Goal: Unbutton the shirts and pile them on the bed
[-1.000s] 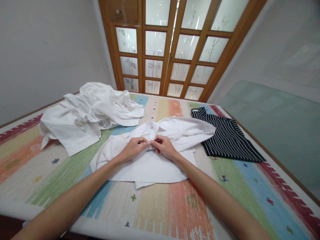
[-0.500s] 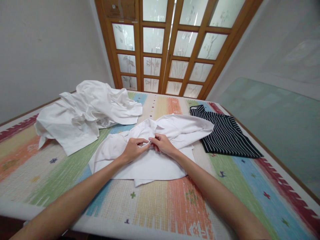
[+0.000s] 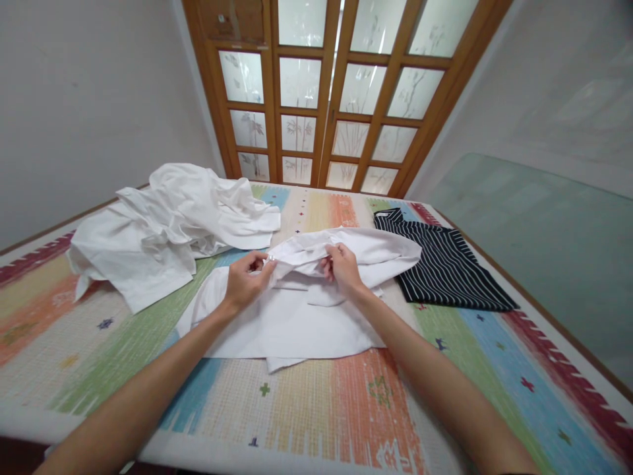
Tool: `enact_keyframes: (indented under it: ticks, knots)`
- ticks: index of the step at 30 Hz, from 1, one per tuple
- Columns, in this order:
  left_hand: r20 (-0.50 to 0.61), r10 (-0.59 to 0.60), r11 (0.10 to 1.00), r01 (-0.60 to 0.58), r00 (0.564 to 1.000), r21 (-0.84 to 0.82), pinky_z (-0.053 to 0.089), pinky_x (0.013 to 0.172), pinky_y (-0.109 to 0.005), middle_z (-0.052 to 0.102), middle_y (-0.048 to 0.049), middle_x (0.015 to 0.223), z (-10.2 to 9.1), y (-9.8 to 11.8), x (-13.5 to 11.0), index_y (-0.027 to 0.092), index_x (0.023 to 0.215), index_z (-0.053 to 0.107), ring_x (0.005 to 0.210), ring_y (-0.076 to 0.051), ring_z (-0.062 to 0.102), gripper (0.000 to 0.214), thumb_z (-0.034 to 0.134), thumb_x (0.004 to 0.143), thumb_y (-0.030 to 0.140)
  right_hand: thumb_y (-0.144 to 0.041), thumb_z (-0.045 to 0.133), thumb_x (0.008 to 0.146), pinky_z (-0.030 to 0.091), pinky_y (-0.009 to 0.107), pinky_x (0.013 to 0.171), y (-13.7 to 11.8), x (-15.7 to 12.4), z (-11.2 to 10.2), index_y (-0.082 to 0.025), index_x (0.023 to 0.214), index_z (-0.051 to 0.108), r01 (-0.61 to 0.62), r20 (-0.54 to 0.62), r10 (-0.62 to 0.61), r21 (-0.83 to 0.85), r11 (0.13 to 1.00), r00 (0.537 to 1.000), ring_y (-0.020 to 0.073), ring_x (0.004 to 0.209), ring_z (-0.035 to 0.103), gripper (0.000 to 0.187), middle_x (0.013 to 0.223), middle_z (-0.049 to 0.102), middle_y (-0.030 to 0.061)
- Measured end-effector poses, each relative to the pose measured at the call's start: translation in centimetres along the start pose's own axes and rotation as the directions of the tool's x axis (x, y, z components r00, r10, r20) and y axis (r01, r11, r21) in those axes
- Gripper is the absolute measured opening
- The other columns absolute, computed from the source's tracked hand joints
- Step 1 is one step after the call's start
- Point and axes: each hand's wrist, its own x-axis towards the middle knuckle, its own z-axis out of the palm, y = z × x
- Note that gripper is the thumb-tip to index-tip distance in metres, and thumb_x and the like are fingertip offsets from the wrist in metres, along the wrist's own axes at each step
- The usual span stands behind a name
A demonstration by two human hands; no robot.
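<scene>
A white shirt [image 3: 297, 323] lies spread on the striped, many-coloured table cover [image 3: 346, 409] in front of me. My left hand [image 3: 246, 280] pinches a raised fold of the shirt near its collar, fingers closed on the cloth. My right hand [image 3: 342, 269] grips the same fold a little to the right, fingers curled into the fabric. Between the two hands the fold is lifted off the table and pulled taut.
A crumpled heap of white garments [image 3: 163, 227] lies at the back left. A folded black shirt with thin white stripes [image 3: 440, 267] rests at the right. Wooden doors with frosted glass panes [image 3: 341, 92] stand behind the table. The table's right edge [image 3: 558, 343] runs diagonally.
Both hands have drawn apart and risen, lifting the shirt's fold from the table. Earlier they pinched close together at one spot on the cloth.
</scene>
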Motion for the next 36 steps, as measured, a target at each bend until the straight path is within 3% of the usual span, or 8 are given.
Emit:
enact_keyframes:
  ticks: [4, 10, 14, 20, 23, 25, 31, 36]
  knots:
    - [-0.128, 0.034, 0.996, -0.044, 0.991, -0.08, 0.046, 0.067, -0.02, 0.055, 0.0009, 0.078, -1.2, 1.1, 2.1, 0.019, 0.074, 0.058, 0.075, -0.012, 0.054, 0.019, 0.063, 0.081, 0.036, -0.044, 0.06, 0.079, 0.026, 0.016, 0.026, -3.7, 1.6, -2.1, -0.022, 0.073, 0.038, 0.098, -0.077, -0.093, 0.056, 0.994, 0.993, 0.0057, 0.03, 0.045, 0.032, 0.055, 0.056, -0.0068]
    - [-0.133, 0.091, 0.962, -0.122, 0.987, -0.243, 0.048, 0.071, -0.021, 0.057, -0.0006, 0.084, -1.7, 4.8, 5.0, 0.019, 0.083, 0.055, 0.081, -0.014, 0.057, 0.023, 0.062, 0.084, 0.041, -0.05, 0.054, 0.086, 0.048, 0.019, 0.046, -8.6, 2.0, -2.0, -0.022, 0.077, 0.043, 0.307, -0.122, -0.299, 0.056, 0.95, 0.947, 0.0104, 0.054, 0.06, 0.032, 0.064, 0.058, -0.0034]
    - [-0.106, 0.033, 0.9, -0.075, 0.994, -0.429, 0.048, 0.061, -0.02, 0.056, 0.0026, 0.07, -1.5, 6.7, 5.8, 0.02, 0.088, 0.048, 0.063, -0.011, 0.057, 0.026, 0.058, 0.088, 0.045, -0.051, 0.053, 0.087, 0.049, 0.025, 0.06, -8.2, -0.3, -0.2, -0.02, 0.071, 0.051, 0.407, 0.139, -0.388, -0.15, 0.901, 0.911, 0.0133, 0.064, 0.06, 0.035, 0.067, 0.059, 0.0]
    - [0.079, -0.025, 0.781, 0.069, 0.997, -0.621, 0.055, 0.067, -0.031, 0.068, 0.0005, 0.073, -2.2, 7.5, 5.9, 0.021, 0.091, 0.04, 0.067, -0.015, 0.067, 0.032, 0.054, 0.089, 0.05, -0.048, 0.063, 0.082, 0.041, 0.028, 0.064, -3.9, -3.6, 0.5, -0.019, 0.077, 0.054, 0.612, 0.449, -0.423, -0.657, 0.441, 0.787, 0.017, 0.068, 0.053, 0.031, 0.075, 0.059, 0.0036]
    - [0.037, -0.066, 0.759, 0.074, 0.997, -0.646, 0.057, 0.071, -0.034, 0.07, -0.0008, 0.076, -3.0, 7.2, 6.1, 0.021, 0.088, 0.041, 0.073, -0.018, 0.07, 0.032, 0.058, 0.087, 0.048, -0.038, 0.061, 0.082, 0.041, 0.029, 0.066, -2.5, -3.8, -0.2, -0.018, 0.091, 0.052, 0.561, 0.467, -0.404, -0.813, 0.153, 0.787, 0.0228, 0.084, 0.055, 0.023, 0.093, 0.058, 0.0094]
    - [-0.009, -0.09, 0.758, 0.063, 0.996, -0.649, 0.057, 0.072, -0.035, 0.07, -0.0011, 0.076, -3.7, 6.8, 6.2, 0.021, 0.086, 0.042, 0.076, -0.019, 0.071, 0.03, 0.059, 0.086, 0.046, -0.027, 0.056, 0.083, 0.041, 0.03, 0.065, -2.0, -3.5, -0.9, -0.018, 0.095, 0.051, 0.489, 0.429, -0.385, -0.869, 0.07, 0.817, 0.0237, 0.087, 0.054, 0.016, 0.099, 0.057, 0.0111]
    - [-0.106, -0.184, 0.786, 0.081, 0.977, -0.612, 0.054, 0.068, -0.028, 0.068, -0.0019, 0.071, -6.0, 5.1, 7.0, 0.02, 0.076, 0.053, 0.073, -0.018, 0.066, 0.015, 0.061, 0.079, 0.032, -0.017, 0.056, 0.077, 0.043, 0.034, 0.081, -1.0, -2.0, -3.6, -0.015, 0.105, 0.054, 0.551, 0.482, -0.331, -0.82, 0.154, 0.811, 0.0238, 0.094, 0.055, 0.028, 0.102, 0.063, 0.0103]
    - [0.067, -0.221, 0.837, 0.225, 0.973, -0.498, 0.045, 0.054, -0.024, 0.062, -0.0026, 0.063, -8.0, 2.9, 7.6, 0.017, 0.059, 0.061, 0.062, -0.015, 0.057, 0.012, 0.067, 0.062, 0.027, -0.023, 0.059, 0.082, 0.043, 0.032, 0.074, -1.2, -1.7, -4.8, -0.017, 0.09, 0.064, 0.663, 0.651, -0.13, -0.723, 0.197, 0.748, 0.0213, 0.082, 0.058, 0.012, 0.087, 0.066, 0.008]
